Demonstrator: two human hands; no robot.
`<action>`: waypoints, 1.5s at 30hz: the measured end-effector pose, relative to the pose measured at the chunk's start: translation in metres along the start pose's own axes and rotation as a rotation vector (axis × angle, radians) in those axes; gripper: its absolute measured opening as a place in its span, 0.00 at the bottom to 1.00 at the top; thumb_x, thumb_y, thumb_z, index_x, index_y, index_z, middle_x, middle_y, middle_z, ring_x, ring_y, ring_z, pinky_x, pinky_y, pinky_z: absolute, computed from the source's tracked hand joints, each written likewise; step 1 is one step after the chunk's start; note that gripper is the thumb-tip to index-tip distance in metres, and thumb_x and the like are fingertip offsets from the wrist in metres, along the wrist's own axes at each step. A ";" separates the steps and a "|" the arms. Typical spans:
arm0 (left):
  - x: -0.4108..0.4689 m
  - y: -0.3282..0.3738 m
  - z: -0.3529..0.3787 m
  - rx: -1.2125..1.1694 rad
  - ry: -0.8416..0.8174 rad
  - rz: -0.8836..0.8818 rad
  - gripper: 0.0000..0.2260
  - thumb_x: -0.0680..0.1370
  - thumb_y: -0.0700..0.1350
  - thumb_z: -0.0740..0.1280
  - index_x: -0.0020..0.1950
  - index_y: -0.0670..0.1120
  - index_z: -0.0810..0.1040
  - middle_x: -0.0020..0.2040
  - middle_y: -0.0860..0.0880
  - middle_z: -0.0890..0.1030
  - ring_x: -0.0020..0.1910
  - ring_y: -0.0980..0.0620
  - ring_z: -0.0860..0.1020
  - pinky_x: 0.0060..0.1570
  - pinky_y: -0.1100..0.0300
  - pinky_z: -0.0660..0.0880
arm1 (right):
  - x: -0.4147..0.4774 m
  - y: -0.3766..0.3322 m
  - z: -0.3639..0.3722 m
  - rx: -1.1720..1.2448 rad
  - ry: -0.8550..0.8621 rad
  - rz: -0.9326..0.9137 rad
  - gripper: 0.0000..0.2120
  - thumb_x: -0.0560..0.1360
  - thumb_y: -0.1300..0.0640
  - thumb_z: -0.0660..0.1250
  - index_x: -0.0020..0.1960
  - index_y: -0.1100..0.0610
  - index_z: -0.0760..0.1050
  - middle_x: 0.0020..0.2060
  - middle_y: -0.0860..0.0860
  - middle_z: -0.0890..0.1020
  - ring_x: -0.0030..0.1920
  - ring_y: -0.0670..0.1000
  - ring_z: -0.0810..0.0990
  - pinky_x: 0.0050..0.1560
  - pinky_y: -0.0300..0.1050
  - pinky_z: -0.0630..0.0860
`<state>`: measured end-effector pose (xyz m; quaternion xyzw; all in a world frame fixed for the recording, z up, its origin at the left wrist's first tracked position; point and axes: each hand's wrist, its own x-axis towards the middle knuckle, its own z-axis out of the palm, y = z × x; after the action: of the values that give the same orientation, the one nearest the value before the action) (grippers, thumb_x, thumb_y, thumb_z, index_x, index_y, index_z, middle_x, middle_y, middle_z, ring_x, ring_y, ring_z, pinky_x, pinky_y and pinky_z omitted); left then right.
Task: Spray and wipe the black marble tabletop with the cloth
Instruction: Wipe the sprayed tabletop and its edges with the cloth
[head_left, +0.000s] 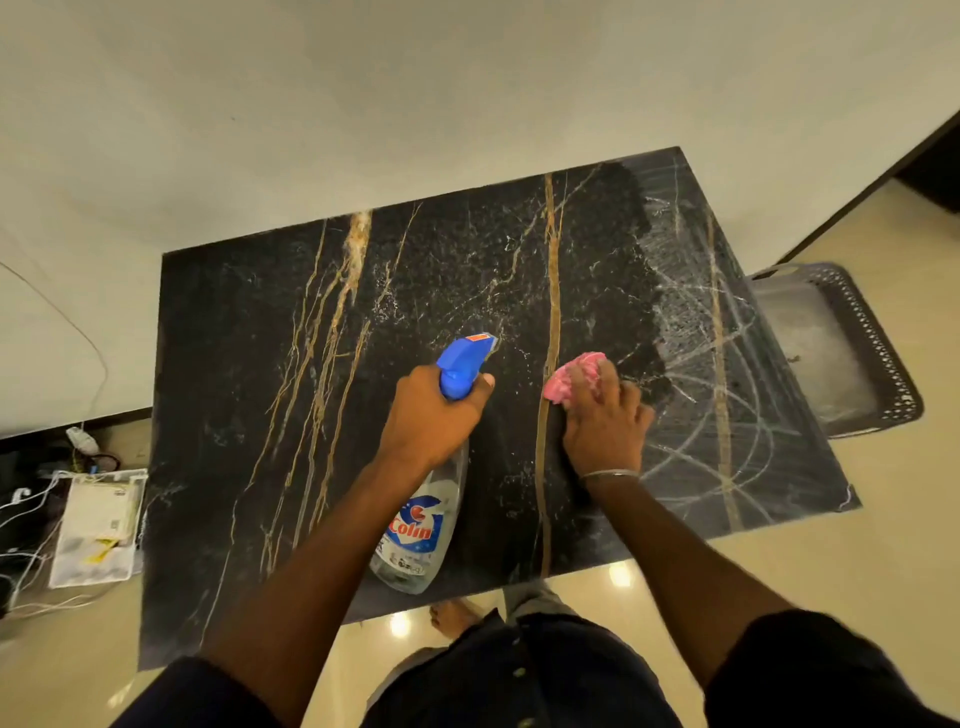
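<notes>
The black marble tabletop (270, 374) with gold veins fills the middle of the view. My left hand (431, 415) grips the neck of a clear spray bottle (415, 535) with a blue trigger head, nozzle pointing away from me over the table's centre. My right hand (605, 415) presses a crumpled pink cloth (569, 376) onto the marble just right of the bottle. The right part of the tabletop shows whitish curved wipe streaks and spray droplets.
A dark perforated tray or basket (857, 353) lies on the floor to the right of the table. White cables and a white box (93, 525) sit on the floor at the left. A wall stands behind the table. My foot (452, 616) is at the near edge.
</notes>
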<state>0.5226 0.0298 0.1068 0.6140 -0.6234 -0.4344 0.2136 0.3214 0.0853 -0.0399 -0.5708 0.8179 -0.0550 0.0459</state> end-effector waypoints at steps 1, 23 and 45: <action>-0.004 0.000 0.000 0.002 0.000 -0.005 0.14 0.76 0.51 0.69 0.39 0.41 0.76 0.33 0.38 0.79 0.34 0.39 0.79 0.37 0.46 0.78 | -0.013 -0.012 0.003 0.005 -0.003 -0.054 0.24 0.75 0.50 0.61 0.70 0.47 0.67 0.71 0.57 0.68 0.61 0.62 0.69 0.54 0.58 0.68; -0.055 -0.019 -0.002 0.006 -0.058 0.022 0.09 0.77 0.50 0.68 0.40 0.48 0.75 0.32 0.45 0.77 0.34 0.45 0.79 0.40 0.54 0.79 | -0.116 -0.036 0.005 0.039 -0.039 -0.085 0.26 0.74 0.48 0.66 0.71 0.46 0.68 0.71 0.56 0.68 0.63 0.63 0.70 0.57 0.59 0.69; -0.085 -0.024 0.020 0.046 -0.195 0.113 0.08 0.77 0.50 0.68 0.42 0.46 0.76 0.33 0.44 0.78 0.33 0.48 0.79 0.38 0.58 0.77 | -0.189 -0.027 0.005 0.009 -0.070 -0.161 0.30 0.71 0.45 0.68 0.72 0.45 0.67 0.71 0.54 0.68 0.63 0.60 0.68 0.57 0.57 0.71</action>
<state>0.5338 0.1192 0.0998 0.5376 -0.6845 -0.4650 0.1619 0.4117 0.2531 -0.0389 -0.6363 0.7669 -0.0421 0.0722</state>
